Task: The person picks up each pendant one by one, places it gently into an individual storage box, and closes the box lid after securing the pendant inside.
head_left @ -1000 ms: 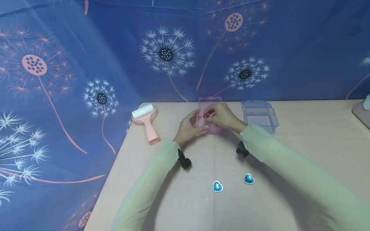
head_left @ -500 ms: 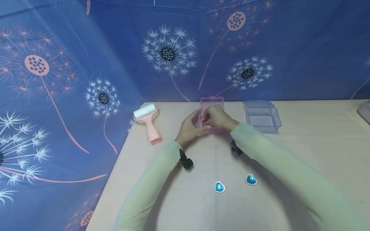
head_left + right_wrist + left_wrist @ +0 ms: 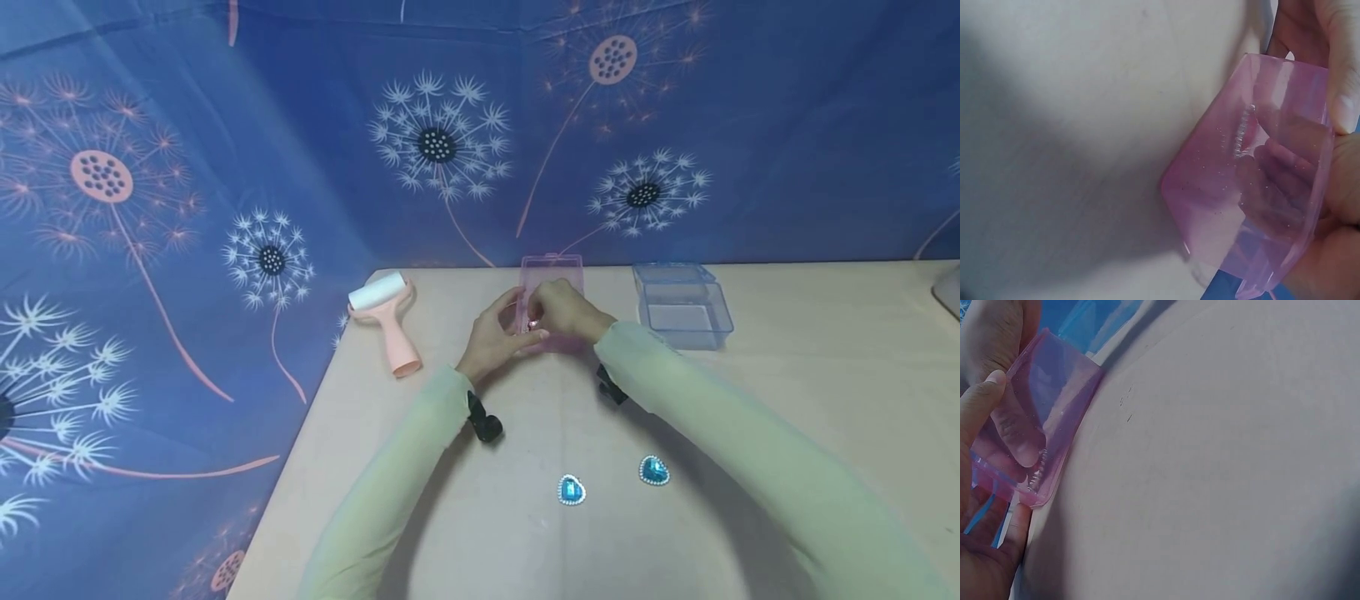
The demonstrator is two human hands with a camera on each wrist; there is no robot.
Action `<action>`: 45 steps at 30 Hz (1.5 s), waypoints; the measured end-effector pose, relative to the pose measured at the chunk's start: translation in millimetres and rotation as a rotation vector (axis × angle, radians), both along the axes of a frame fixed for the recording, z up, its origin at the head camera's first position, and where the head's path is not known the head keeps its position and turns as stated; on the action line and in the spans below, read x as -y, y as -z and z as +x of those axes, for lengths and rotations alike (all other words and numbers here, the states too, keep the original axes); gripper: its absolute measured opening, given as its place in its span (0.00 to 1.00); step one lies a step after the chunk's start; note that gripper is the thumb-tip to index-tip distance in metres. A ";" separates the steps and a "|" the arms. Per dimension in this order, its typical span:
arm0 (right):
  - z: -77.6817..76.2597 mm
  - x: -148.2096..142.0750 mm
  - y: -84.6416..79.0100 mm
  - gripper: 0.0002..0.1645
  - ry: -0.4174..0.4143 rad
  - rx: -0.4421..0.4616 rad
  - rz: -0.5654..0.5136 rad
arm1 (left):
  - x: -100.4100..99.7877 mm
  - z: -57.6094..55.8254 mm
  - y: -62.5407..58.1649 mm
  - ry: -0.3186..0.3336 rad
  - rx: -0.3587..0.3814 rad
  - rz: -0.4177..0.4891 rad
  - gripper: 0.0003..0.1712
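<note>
A see-through pink plastic box [image 3: 562,344] stands near the back of the table, its lid [image 3: 553,268] raised. My left hand [image 3: 489,343] grips the box at its left side, thumb over the front rim and fingers around the wall. My right hand [image 3: 564,308] reaches down into the box. Through the pink wall, in the right wrist view, its fingertips hold a red heart-shaped gem with a beaded edge [image 3: 1244,132] low inside. Two blue heart-shaped gems [image 3: 572,490] with white beaded rims lie on the table in front of me.
To the right stands a clear blue box [image 3: 684,321] with its lid up. A pink-handled lint roller [image 3: 392,329] lies at the back left. A pale object [image 3: 948,290] sits at the far right edge. Dandelion-print cloth [image 3: 480,125] hangs behind the table.
My right hand has lowered into the pink box with the red gem, which was seen above the box before. The left hand keeps its grip on the box.
</note>
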State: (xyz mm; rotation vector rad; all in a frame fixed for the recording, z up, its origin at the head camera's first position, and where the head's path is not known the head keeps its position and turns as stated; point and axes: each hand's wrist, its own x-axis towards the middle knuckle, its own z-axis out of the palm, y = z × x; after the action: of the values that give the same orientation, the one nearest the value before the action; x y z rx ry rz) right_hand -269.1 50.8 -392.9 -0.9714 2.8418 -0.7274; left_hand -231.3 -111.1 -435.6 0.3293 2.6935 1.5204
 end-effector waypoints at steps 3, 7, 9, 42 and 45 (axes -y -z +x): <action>0.9 -0.6 -0.7 0.07 0.011 0.007 -0.001 | 0.0 0.7 -0.2 0.004 0.001 0.007 0.51; 2.0 -1.2 -1.9 0.09 0.015 0.034 -0.018 | 0.0 1.4 -0.8 0.015 -0.005 0.012 0.50; 2.7 -2.1 -3.0 0.12 0.011 0.053 -0.030 | 0.1 1.7 -0.9 0.021 -0.010 0.013 0.50; 122.5 -64.9 -26.2 0.30 0.016 0.084 -0.375 | -0.8 -0.4 -1.2 0.004 -0.005 -0.006 0.49; 142.0 -68.0 -16.5 0.33 -0.023 0.104 -0.339 | -0.9 0.2 -0.6 0.000 -0.009 -0.008 0.49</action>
State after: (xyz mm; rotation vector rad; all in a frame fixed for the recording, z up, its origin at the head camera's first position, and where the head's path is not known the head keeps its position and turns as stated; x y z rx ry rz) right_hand -127.1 118.8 -376.4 -0.9655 2.6645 -1.2464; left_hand -231.0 -110.2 -435.0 0.3363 2.7058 1.5107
